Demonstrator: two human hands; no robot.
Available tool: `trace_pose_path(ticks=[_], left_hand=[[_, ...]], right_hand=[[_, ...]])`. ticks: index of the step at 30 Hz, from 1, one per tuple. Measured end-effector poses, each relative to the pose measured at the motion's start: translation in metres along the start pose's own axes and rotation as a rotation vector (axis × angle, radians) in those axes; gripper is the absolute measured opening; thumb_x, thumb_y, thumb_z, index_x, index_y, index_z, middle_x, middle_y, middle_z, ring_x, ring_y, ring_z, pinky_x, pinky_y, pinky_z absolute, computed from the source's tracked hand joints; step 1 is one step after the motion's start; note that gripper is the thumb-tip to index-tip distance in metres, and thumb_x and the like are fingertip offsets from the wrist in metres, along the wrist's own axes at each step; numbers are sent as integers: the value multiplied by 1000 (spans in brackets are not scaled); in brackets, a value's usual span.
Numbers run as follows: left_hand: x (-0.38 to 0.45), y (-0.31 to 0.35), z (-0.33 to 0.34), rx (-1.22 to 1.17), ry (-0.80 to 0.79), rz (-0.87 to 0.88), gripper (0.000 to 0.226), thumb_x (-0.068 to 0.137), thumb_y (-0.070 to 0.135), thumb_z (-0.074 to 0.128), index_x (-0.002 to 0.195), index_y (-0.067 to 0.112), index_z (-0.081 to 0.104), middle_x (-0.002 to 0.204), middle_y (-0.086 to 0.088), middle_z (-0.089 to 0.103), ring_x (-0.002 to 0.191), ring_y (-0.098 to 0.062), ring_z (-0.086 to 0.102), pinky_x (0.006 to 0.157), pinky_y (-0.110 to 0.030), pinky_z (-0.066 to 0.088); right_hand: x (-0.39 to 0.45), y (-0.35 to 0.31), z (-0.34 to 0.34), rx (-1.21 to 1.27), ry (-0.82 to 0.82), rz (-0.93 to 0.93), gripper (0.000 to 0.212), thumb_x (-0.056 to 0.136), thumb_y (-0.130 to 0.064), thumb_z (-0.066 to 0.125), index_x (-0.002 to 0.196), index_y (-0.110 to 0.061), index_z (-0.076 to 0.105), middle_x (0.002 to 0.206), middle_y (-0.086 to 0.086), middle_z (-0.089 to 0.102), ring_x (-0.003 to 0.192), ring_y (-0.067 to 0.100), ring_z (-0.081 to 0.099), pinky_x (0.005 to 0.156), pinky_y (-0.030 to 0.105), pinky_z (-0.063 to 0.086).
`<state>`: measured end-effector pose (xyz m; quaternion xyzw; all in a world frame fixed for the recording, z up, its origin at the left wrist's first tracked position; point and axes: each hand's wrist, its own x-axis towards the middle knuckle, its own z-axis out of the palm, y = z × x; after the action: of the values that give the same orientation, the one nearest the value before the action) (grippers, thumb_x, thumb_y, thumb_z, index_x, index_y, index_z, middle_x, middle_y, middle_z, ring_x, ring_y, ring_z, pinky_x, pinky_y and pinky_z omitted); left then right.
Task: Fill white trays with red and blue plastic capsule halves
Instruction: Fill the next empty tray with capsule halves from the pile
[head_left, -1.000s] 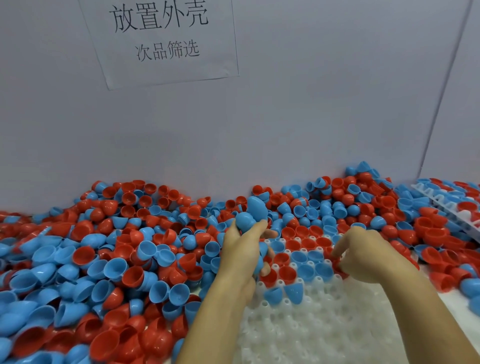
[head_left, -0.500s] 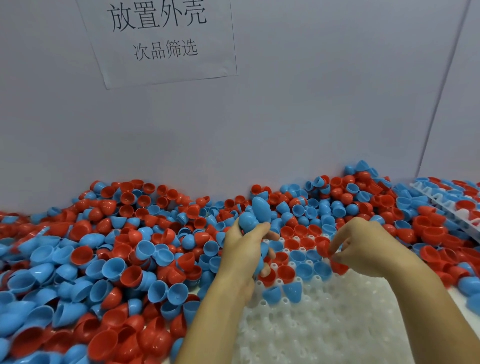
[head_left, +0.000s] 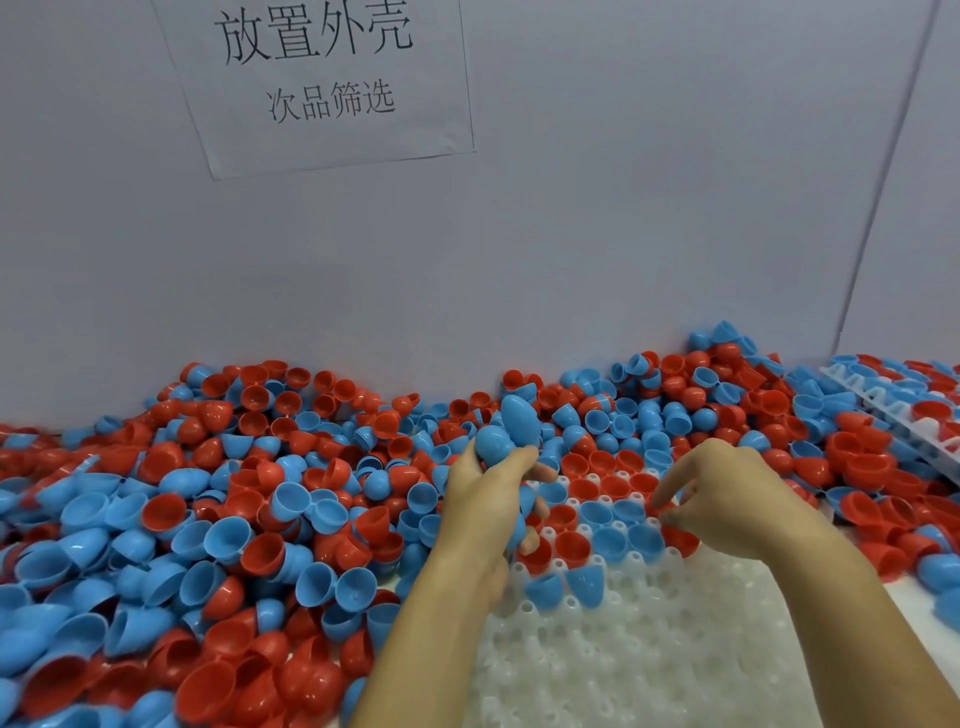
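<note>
A white tray with round sockets lies in front of me, half buried in a heap of loose red and blue capsule halves. Its far rows hold red halves and blue halves seated open side up. Two blue halves lie tipped on the row in front of those. My left hand grips a stack of several blue halves that sticks up above its fingers, at the tray's left edge. My right hand hovers over the tray's far right, fingers loosely bent, fingertips just above a red half.
A grey partition wall with a taped paper sign rises behind the heap. A second white tray, partly filled, lies at the far right among the capsule halves. The heap covers the whole left side.
My right hand has shifted slightly left and up over the tray's far row and its fingers have loosened. My left hand has held its stack of blue halves nearly still.
</note>
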<state>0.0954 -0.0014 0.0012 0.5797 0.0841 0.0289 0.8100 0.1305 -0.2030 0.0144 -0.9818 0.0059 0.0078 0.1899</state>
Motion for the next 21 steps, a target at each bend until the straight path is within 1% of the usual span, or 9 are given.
trace_pose_path(ticks=[4,6,8,10,12,13,15,18,21], left_hand=[[-1,0,0,14,-11,10,15,98,16,62,113,19,62,79,-5,71,55,-15,54,37,-21,36],[-2,-2,0,69,-21,42,12,98,16,62,109,20,63,76,-2,70,55,-14,54,37,-21,37],[-2,-4,0,189,-31,109,10,97,15,62,104,22,64,75,-1,70,54,-10,55,40,-20,39],[-3,-6,1,329,-69,177,9,96,16,63,101,24,65,80,-2,70,58,-5,61,48,-14,46],[-4,-7,2,380,-137,207,6,96,20,65,99,25,66,82,-1,72,67,-4,66,57,-12,50],[-4,-7,2,368,-159,208,4,96,22,66,98,26,67,83,-1,73,70,-4,67,59,-13,51],[-5,-6,2,330,-180,202,6,95,29,68,99,25,68,82,0,74,73,-6,70,62,-13,52],[-6,-4,3,291,-181,178,10,94,33,69,96,22,69,74,6,74,65,-5,69,55,-13,50],[-6,-2,3,268,-156,119,14,96,30,66,91,17,69,73,1,72,53,-7,60,46,-20,43]], right_hand=[[-2,1,-2,-33,-29,-9,18,92,-12,67,102,-23,78,110,0,73,86,11,67,83,31,61],[-2,-2,-10,2,67,-56,15,94,-21,67,106,-21,76,112,1,72,88,12,66,82,33,61],[-5,-15,-17,205,155,-174,16,93,-35,65,106,-28,73,97,-11,70,79,2,64,69,21,57],[-13,-35,-17,467,93,-324,15,89,-48,64,103,-44,67,91,-21,67,77,-2,66,64,12,52],[-18,-49,-9,605,51,-414,17,87,-47,68,103,-49,67,95,-18,69,84,-5,67,71,15,54],[-17,-52,-5,625,87,-426,15,86,-42,70,100,-48,67,94,-18,69,86,-6,66,71,13,54],[-16,-53,0,698,161,-406,14,86,-37,73,91,-48,66,84,-24,70,84,-13,64,63,6,50],[-14,-53,4,801,139,-379,15,88,-33,72,84,-46,65,76,-34,69,83,-16,64,59,3,49],[-14,-54,8,915,177,-341,10,94,-35,64,86,-40,67,82,-27,71,81,-8,67,59,8,52]])
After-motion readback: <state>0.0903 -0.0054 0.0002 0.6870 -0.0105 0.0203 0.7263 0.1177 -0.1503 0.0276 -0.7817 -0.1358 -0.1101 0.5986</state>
